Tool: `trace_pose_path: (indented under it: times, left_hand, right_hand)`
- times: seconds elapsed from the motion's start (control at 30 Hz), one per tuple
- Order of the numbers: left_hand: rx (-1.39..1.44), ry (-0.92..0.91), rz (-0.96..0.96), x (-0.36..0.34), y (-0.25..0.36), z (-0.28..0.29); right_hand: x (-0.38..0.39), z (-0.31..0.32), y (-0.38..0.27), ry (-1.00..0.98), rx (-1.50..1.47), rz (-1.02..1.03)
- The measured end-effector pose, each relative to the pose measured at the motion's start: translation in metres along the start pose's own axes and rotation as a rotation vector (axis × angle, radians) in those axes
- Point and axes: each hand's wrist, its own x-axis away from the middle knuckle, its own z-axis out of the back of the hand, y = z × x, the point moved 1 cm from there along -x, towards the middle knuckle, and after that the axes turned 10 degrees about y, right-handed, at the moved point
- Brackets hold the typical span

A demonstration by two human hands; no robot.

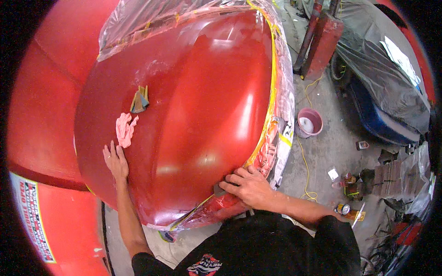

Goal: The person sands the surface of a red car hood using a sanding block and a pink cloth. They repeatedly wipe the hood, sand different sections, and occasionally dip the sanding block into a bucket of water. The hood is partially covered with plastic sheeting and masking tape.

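A glossy red car hood stretches out in front of me, with yellow masking tape and plastic film along its right edge. My left hand rests flat on the hood's left part, fingers stretched and nothing in it. Just beyond its fingertips lies a crumpled pink cloth. Folded sandpaper pieces, tan and grey-blue, sit a little farther off. At the near right edge, my right hand presses its bent fingers on a small dark sheet of sandpaper, mostly hidden under them.
Clear plastic film covers the far edge. On the concrete floor to the right stand a pink bucket with whitish liquid and a red metal post. A yellow cord runs past the bucket. Farther right, a sheet drapes a dark blue car part.
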Motion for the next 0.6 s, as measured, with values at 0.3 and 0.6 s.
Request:
trace_pose_path:
  times: [0.3,0.6]
  left_hand:
    - [-0.059,0.393,-0.131,0.018,0.023,0.031]
    - [0.578,0.153,-0.316,0.054,0.223,0.093]
  right_hand:
    - [-0.053,0.123,0.115,0.636,-0.407,-0.710]
    - [0.259,-0.077,0.122,0.256,-0.050,-1.090]
